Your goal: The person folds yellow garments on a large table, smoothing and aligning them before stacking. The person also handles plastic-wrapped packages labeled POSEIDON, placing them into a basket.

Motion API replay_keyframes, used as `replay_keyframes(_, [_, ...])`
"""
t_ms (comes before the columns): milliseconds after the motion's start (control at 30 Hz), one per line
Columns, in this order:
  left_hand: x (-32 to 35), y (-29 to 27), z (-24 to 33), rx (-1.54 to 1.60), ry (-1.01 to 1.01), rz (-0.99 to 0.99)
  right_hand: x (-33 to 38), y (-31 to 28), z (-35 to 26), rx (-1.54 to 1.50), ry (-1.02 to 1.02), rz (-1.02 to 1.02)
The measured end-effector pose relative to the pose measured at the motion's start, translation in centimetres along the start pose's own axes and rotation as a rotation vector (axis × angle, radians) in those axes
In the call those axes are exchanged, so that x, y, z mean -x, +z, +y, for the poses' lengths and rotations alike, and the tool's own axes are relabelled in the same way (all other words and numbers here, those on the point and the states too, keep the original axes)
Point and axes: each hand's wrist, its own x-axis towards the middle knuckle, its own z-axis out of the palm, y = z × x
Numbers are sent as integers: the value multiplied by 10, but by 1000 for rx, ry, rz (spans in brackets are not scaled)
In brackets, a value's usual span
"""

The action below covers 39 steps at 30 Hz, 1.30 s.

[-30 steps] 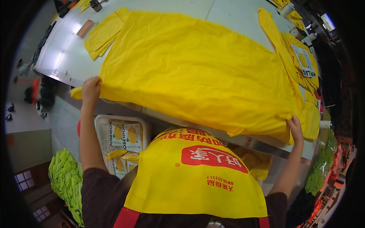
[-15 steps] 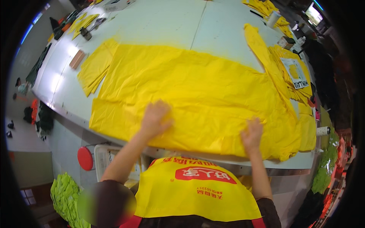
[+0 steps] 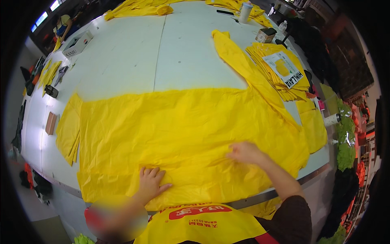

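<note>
A large yellow garment of thin, creased sheet material (image 3: 174,118) lies spread over the table in front of me, with one long sleeve (image 3: 239,65) stretched away at the right. Near the table's front edge, my left hand (image 3: 152,181) rests open on the garment, its fingers spread. My right hand (image 3: 245,153) is over the garment's right half, farther from that edge. Its fingers point left and look bent; blur hides whether they pinch the material. Folded yellow pieces (image 3: 68,128) lie beside the garment's left end.
Yellow packs with a printed sheet (image 3: 283,69) are stacked at the right. A brown block (image 3: 50,123) and a dark jar (image 3: 51,91) stand left. At the back are a white carton (image 3: 78,42), a pale bottle (image 3: 245,12) and more yellow garments (image 3: 140,9). Another person (image 3: 63,26) is far left.
My view has tilted up, so the table sits lower in the picture. My right hand has moved left and away from the front edge. My left hand remains on the garment.
</note>
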Motion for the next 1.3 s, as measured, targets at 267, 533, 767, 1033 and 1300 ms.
replay_keyframes(267, [-230,23,13,127,197,300,-233,-150,96,432,-63,1161])
replay_keyframes(533, [-320,58,19,-58,23,165,-301,-196,168,408,342,744])
replay_keyframes(767, [-326,72,7,143,-57,121,-161,-257,102,-1288,-558,985])
replay_keyframes(1033, [-326,8,21,2221,-455,-174,-48,-44,11,86,-772,264])
replay_keyframes(1300, [-279,-3,41,1257,-31,-116,-14,22,46,30,-663,402])
